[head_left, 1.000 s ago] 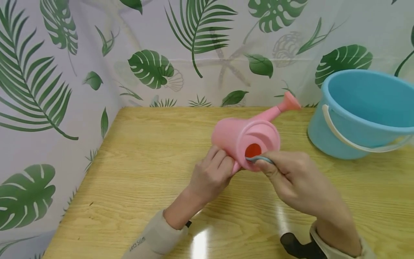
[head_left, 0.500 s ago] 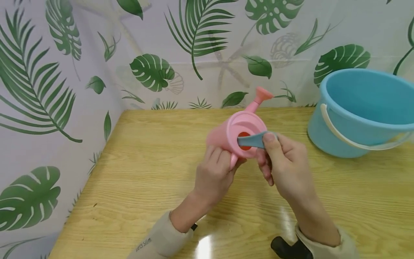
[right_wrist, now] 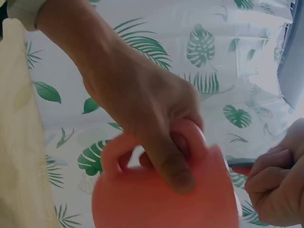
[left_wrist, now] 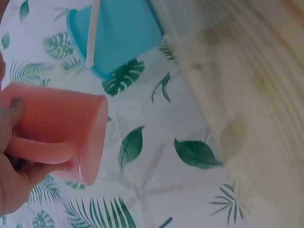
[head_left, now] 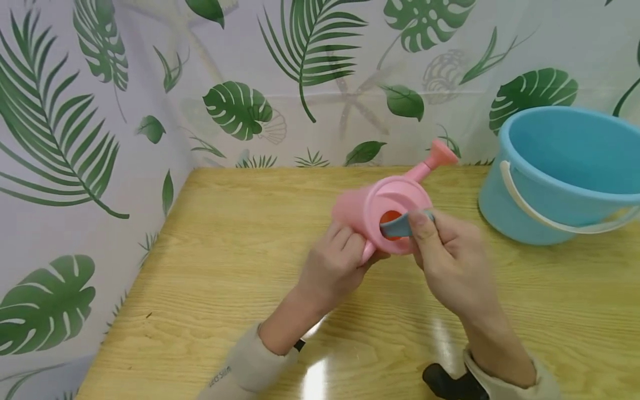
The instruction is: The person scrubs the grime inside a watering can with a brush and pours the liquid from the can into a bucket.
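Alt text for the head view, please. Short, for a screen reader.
A person's left grip holds a pink watering can by its handle while the right grip pinches a blue-grey implement that reaches into the can's opening. To the right, a blue bucket stands on a wood-grain table, with a leaf-print backdrop behind.

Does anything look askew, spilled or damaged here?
The pink watering can is tilted, but the left hand holds its handle. A small dark mark on the table could be dirt or damage. No spill shows.
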`<state>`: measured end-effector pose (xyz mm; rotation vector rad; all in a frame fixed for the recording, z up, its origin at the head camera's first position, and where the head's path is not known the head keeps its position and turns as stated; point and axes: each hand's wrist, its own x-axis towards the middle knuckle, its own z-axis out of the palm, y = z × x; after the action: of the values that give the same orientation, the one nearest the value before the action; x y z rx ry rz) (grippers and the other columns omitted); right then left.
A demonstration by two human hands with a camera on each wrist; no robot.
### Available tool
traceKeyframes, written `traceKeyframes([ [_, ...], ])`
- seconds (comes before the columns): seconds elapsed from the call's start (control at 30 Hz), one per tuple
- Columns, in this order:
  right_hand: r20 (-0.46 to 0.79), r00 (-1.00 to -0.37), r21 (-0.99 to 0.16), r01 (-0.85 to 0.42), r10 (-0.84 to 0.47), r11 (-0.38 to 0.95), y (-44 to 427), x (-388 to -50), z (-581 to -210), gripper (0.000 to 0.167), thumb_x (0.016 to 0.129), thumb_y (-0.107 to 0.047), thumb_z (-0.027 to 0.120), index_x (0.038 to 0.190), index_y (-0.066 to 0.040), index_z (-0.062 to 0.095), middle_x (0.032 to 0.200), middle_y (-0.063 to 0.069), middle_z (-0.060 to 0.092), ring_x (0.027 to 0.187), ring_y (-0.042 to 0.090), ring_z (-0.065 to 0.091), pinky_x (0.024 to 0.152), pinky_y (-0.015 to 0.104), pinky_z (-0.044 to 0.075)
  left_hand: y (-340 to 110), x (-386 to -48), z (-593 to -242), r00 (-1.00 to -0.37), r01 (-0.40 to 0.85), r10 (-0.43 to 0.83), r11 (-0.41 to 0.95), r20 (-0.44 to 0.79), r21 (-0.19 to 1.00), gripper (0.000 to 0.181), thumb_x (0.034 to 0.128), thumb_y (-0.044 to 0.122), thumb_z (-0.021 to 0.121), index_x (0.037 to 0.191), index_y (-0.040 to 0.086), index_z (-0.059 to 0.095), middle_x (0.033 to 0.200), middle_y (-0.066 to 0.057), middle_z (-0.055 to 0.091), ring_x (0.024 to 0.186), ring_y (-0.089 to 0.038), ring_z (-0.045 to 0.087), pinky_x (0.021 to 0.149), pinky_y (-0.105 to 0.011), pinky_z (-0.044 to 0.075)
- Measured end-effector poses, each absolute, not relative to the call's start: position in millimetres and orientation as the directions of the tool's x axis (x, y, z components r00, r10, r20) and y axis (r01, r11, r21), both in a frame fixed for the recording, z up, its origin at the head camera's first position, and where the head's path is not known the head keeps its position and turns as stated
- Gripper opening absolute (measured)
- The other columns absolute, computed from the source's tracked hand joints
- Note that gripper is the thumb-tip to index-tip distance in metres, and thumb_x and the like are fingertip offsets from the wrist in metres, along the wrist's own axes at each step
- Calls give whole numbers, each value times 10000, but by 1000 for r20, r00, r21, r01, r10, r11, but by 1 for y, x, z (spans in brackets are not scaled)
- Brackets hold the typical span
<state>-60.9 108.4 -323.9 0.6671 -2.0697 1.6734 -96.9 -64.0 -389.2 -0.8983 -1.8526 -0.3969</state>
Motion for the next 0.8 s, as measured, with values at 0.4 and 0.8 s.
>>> traceKeyframes([
  [0.4, 591, -800, -807, -584, -102, -93, 109, -68, -329, 319, 1015, 19, 499, 709, 55, 583, 481, 9, 302, 386, 95, 226, 357, 214, 141, -67, -100, -390, -305, 747, 380, 664, 873, -28, 383, 808, 277, 828, 760, 68, 512, 701, -33, 522, 709, -167, 512, 649, -196, 494],
  [0.8, 558, -697, -573, -716, -451, 398, 145, -68, -319, 215, 877, 52, 695, 800, -147, 669, 630, -89, 426, 571, 16, 375, 523, 191, 351, -63, -98, -393, -225, 776, 467, 616, 855, -132, 455, 777, 318, 849, 694, 97, 460, 659, -6, 434, 638, -135, 440, 584, -166, 415],
])
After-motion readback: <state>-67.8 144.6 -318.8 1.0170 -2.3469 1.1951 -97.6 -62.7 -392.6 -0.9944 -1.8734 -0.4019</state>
